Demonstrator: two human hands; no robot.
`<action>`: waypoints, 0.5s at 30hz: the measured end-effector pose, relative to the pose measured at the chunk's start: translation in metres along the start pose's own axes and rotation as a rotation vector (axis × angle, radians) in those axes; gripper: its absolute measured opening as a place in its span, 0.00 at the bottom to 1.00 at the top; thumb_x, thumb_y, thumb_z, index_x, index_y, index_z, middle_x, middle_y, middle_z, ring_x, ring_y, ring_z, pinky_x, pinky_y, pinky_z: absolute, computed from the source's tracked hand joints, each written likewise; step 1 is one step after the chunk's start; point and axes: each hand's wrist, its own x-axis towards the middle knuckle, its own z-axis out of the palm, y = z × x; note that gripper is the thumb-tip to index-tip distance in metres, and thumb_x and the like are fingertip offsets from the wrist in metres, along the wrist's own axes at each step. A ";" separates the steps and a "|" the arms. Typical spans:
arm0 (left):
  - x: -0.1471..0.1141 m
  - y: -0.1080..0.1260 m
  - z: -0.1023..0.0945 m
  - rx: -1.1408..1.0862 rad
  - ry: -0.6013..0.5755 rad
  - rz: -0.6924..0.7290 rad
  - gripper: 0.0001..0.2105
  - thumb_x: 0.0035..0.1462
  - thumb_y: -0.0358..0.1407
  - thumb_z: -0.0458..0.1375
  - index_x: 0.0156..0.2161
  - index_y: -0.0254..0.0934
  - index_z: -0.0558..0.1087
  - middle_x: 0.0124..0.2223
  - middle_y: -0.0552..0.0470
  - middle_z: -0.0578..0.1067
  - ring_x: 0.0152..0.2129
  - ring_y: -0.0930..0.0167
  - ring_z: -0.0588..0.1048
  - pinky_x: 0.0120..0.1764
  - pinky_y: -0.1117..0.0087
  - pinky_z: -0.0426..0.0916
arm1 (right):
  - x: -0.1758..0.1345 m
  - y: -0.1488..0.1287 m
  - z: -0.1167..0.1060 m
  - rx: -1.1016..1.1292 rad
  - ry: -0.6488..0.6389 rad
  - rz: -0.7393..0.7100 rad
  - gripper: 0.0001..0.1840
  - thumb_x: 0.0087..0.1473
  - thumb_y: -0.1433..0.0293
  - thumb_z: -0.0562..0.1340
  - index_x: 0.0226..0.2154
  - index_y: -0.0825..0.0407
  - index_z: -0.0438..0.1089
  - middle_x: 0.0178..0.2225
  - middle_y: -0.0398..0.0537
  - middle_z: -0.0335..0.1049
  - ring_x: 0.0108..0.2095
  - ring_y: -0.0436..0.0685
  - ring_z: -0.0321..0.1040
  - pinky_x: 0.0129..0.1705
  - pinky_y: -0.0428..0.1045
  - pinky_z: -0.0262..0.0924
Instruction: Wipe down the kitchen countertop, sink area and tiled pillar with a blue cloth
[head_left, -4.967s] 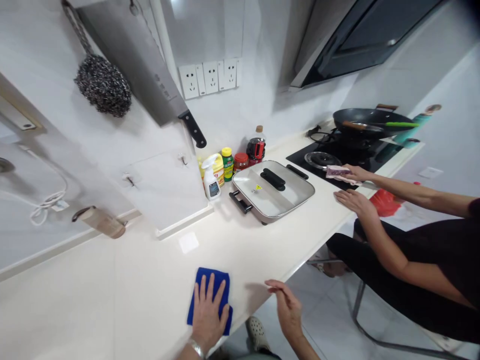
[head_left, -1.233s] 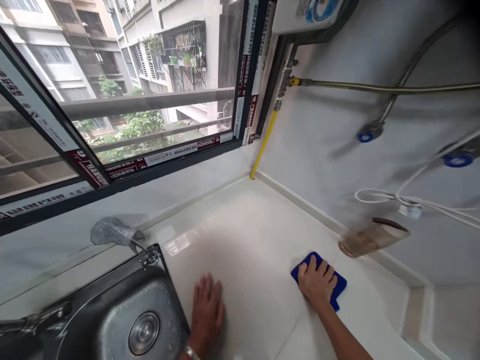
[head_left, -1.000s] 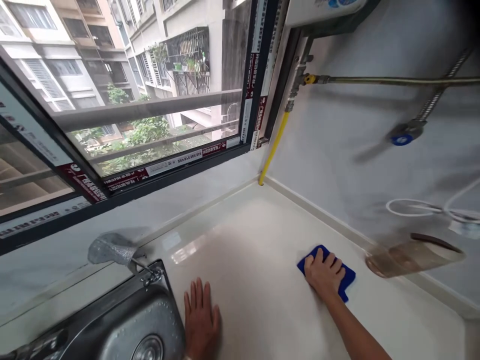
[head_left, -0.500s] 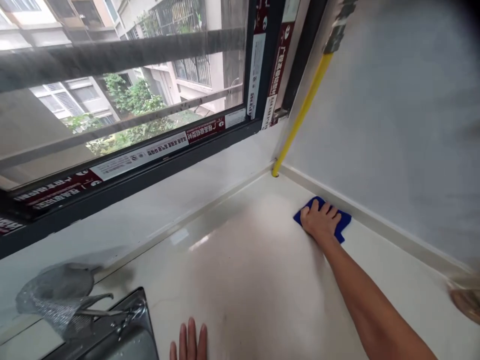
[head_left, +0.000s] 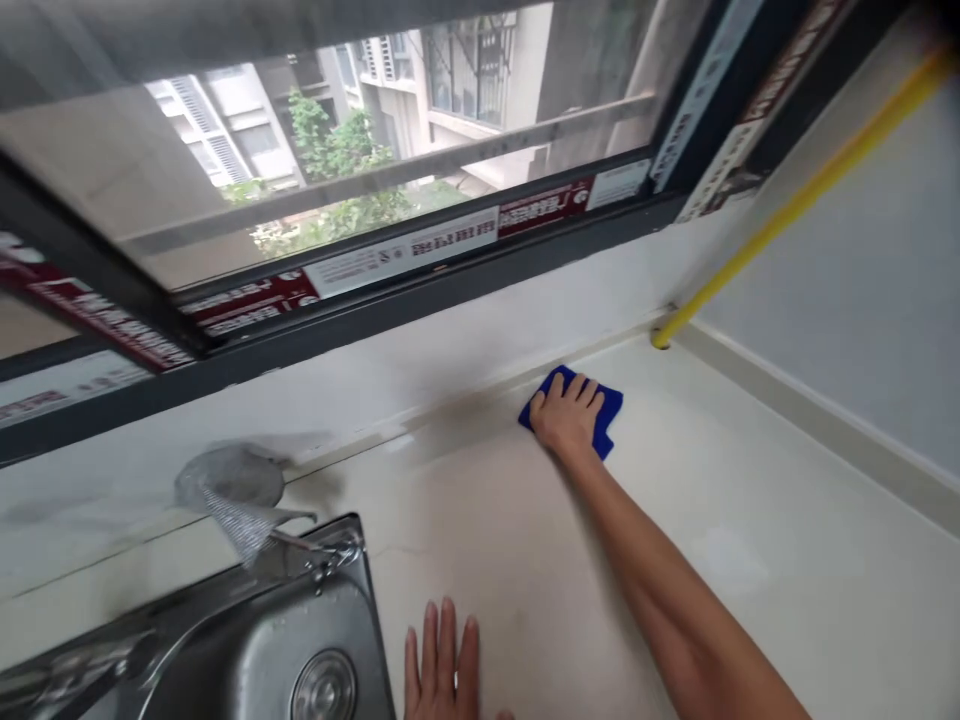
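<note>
My right hand (head_left: 565,416) presses a blue cloth (head_left: 604,412) against the pale countertop (head_left: 480,540), near the low ledge at the foot of the window wall. Its fingers lie bent over the cloth, whose edges stick out past them. At the bottom, my left hand (head_left: 444,670) rests flat on the counter just right of the sink, fingers extended and holding nothing. Only its fingers and part of the palm show.
A steel sink (head_left: 289,640) with a drain fills the lower left. Behind it, a plastic-wrapped fixture (head_left: 244,490) rises beside the wall. A yellow pipe (head_left: 795,210) meets the counter at the far corner. A dark window frame (head_left: 420,300) runs above.
My right hand has moved the cloth from the right wall's ledge leftward to the window-side ledge. The view has turned left, showing more of the sink. My left hand stays flat.
</note>
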 end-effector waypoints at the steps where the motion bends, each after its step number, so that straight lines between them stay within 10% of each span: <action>1: 0.002 0.001 -0.007 -0.012 -0.005 0.019 0.44 0.55 0.47 0.58 0.71 0.39 0.42 0.72 0.40 0.49 0.69 0.50 0.46 0.65 0.38 0.52 | -0.015 -0.021 -0.001 0.003 -0.001 -0.046 0.33 0.64 0.63 0.45 0.64 0.68 0.53 0.65 0.76 0.49 0.65 0.82 0.43 0.60 0.74 0.43; 8: 0.007 0.003 -0.048 -0.204 0.025 -0.019 0.33 0.61 0.37 0.53 0.69 0.38 0.50 0.72 0.41 0.50 0.69 0.54 0.47 0.62 0.43 0.61 | -0.140 -0.118 -0.030 0.162 -0.137 -0.592 0.32 0.62 0.61 0.50 0.65 0.58 0.55 0.68 0.65 0.48 0.68 0.76 0.41 0.65 0.70 0.41; 15: -0.025 -0.001 -0.044 -0.423 0.350 -0.180 0.26 0.64 0.32 0.47 0.66 0.37 0.54 0.68 0.38 0.59 0.67 0.62 0.54 0.61 0.51 0.65 | -0.234 -0.094 -0.065 0.320 -0.329 -1.065 0.32 0.63 0.59 0.55 0.67 0.46 0.53 0.71 0.54 0.43 0.70 0.66 0.37 0.69 0.63 0.39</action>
